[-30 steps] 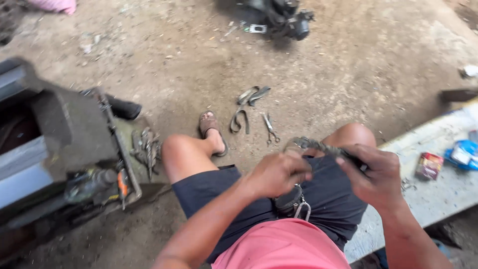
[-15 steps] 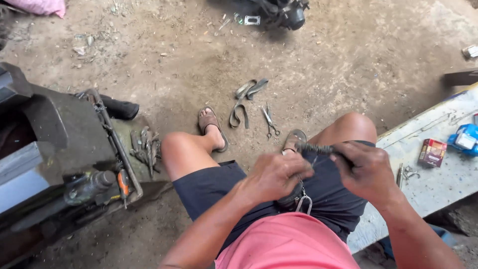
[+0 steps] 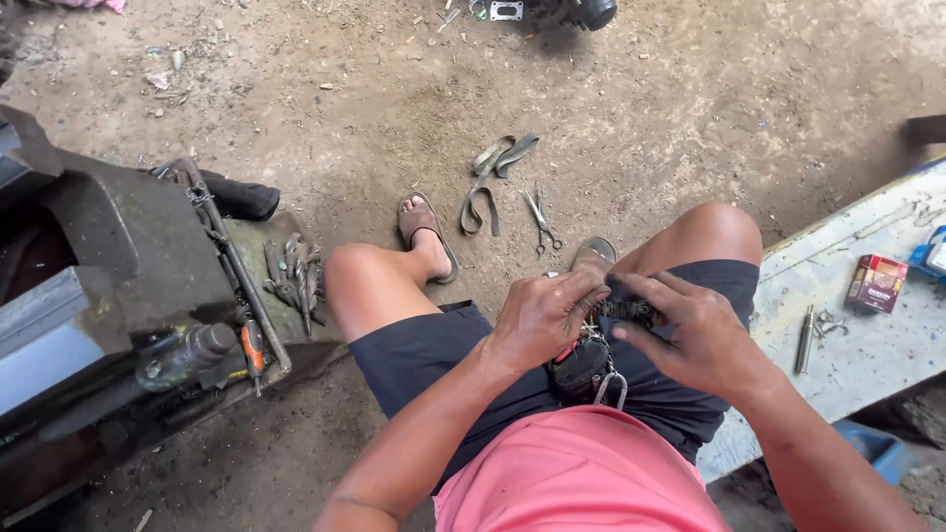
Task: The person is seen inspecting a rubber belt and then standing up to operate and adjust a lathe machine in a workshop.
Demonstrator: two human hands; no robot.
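chain [image 3: 627, 311]: dull greasy metal | bench [image 3: 867, 365], right of chain: worn painted wood, scuffed matt | floor [image 3: 690, 118]: rough dirt | pliers [image 3: 541, 219], beyond chain: bare metal

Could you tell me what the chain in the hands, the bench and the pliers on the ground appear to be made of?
The chain, pinched between the left hand and right hand, looks like dark, greasy metal: linked segments, dull sheen. The bench seems to be wood under worn pale paint, scuffed and stained. The pliers look like bare grey steel, thin and faintly shiny.
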